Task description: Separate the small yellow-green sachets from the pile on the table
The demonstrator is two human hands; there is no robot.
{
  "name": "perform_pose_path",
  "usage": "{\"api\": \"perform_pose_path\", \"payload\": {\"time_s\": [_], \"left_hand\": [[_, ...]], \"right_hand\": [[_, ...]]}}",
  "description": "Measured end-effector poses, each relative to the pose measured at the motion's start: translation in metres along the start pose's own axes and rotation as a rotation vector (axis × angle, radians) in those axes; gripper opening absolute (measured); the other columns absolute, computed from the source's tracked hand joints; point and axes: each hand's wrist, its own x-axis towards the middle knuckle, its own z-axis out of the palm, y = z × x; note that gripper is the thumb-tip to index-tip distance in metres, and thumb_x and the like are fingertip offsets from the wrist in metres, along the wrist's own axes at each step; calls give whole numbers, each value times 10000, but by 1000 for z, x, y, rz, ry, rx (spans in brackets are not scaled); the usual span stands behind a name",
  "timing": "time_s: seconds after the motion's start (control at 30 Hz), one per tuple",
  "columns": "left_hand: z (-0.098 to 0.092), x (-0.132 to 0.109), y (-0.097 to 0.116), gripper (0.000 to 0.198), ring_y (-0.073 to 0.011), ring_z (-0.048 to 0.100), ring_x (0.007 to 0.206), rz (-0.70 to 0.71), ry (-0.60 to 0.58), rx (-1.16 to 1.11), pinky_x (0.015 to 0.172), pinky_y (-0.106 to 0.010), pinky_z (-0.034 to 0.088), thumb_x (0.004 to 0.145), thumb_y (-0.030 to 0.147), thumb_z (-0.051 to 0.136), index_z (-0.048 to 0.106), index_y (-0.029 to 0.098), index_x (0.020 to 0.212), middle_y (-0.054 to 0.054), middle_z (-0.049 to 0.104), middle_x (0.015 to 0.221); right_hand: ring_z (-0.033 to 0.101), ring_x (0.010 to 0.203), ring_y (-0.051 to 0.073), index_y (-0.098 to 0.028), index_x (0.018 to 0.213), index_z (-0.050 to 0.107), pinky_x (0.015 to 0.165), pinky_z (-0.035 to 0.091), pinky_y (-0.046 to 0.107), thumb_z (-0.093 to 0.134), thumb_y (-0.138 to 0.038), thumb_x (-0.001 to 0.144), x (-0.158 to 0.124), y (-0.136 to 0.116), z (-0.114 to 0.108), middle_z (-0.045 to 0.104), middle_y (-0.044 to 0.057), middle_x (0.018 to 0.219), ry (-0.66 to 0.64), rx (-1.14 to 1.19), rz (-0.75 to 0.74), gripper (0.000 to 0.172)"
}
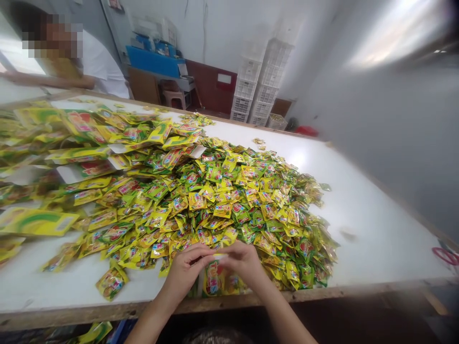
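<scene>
At the near edge of the table, a yellow and green printed candy box (215, 281) is between my hands. My left hand (188, 268) pinches its white top edge from the left, thumb and fingers together. On the other side, my right hand (244, 263) grips the same top edge with thumb and fingers. Just beyond my hands lies a wide heap of small yellow and green candy packets (233, 196). The lower right part of the box blends in with packets, so its outline there is unclear.
More printed boxes (36, 221) lie on the heap at left, some with white flaps showing. Red-handled scissors (445, 255) rest at the right table edge. A person in a white top (102, 62) is at far left. Stacked white crates (263, 83) stand behind the table.
</scene>
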Motion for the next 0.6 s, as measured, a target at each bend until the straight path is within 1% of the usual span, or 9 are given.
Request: {"api": "perform_pose_path", "payload": {"time_s": [0.07,0.17,0.27,0.37,0.43,0.53,0.6], "left_hand": [[-1,-5,-3,143,-226,658,979,56,-37,32,892,-337,516,821,308,700,773,260,934,-51,739,988],[4,-14,-8,208,-222,658,986,9,-51,6,856,-319,538,811,305,712,732,261,1013,-42,727,1027],[10,-19,-8,306,-220,660,1001,-49,-60,-26,853,-322,549,848,312,665,673,287,1153,-33,714,1097],[10,-20,-5,374,-236,627,1126,-42,-137,-14,973,-359,500,865,317,641,639,320,1239,-24,690,1220],[9,-20,-3,382,-246,611,1164,-45,-171,6,1028,-382,460,868,324,635,635,329,1250,-16,686,1241],[14,-23,0,392,-258,615,1150,-71,-133,19,1015,-395,466,882,332,607,600,320,1273,-22,667,1262],[22,-28,2,375,-254,593,1177,-74,-83,15,1014,-385,463,903,324,568,567,303,1278,-35,631,1299]], "right_hand": [[600,528,130,-215,847,787,512,526,256,845,-376,645,-4,1,0,655,6,718,35,-93,-136,265],[637,705,162,-249,894,781,659,539,272,792,-283,743,-12,4,3,674,27,807,90,-270,-364,155],[642,822,175,-277,1012,753,728,533,281,708,-206,828,-21,10,7,673,43,909,123,-352,-502,202],[641,860,177,-286,1092,719,751,534,284,657,-159,862,-27,16,9,663,46,947,139,-373,-549,270],[640,850,176,-286,1098,712,740,533,281,663,-149,855,-29,18,10,663,43,944,142,-376,-545,283],[609,710,153,-265,1050,713,635,512,258,710,-148,808,-27,16,10,651,25,882,156,-377,-503,269],[601,704,154,-249,1017,707,630,505,260,688,-123,805,-25,12,12,647,25,876,158,-386,-511,248]]}}
